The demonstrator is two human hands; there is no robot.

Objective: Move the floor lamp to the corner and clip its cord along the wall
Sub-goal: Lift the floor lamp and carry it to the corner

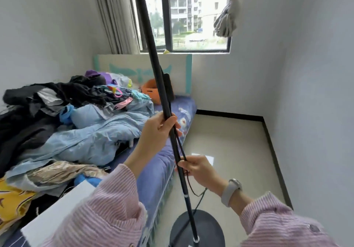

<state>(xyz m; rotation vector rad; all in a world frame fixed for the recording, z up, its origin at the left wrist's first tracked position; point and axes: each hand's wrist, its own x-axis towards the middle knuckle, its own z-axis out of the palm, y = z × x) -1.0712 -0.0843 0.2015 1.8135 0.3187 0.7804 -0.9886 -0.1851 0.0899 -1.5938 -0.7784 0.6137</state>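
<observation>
A black floor lamp pole [153, 59] rises tilted from its round dark base [206, 229] on the tiled floor beside the bed; its head is out of frame at the top. My left hand [159, 129] grips the pole at mid height. Lower down, my right hand [199, 170] closes on the pole and pinches the thin black cord [181, 149] that runs alongside it. Below my right hand the cord loops down toward the base. A small black control box [168, 85] sits on the pole above my left hand.
A bed [164, 162] with a blue sheet, piled with clothes and a quilt, fills the left. An orange basket [151, 90] lies near the headboard. Bare tiled floor [233, 151] runs to the far right corner [263, 117] with its black skirting, below the window [191, 16].
</observation>
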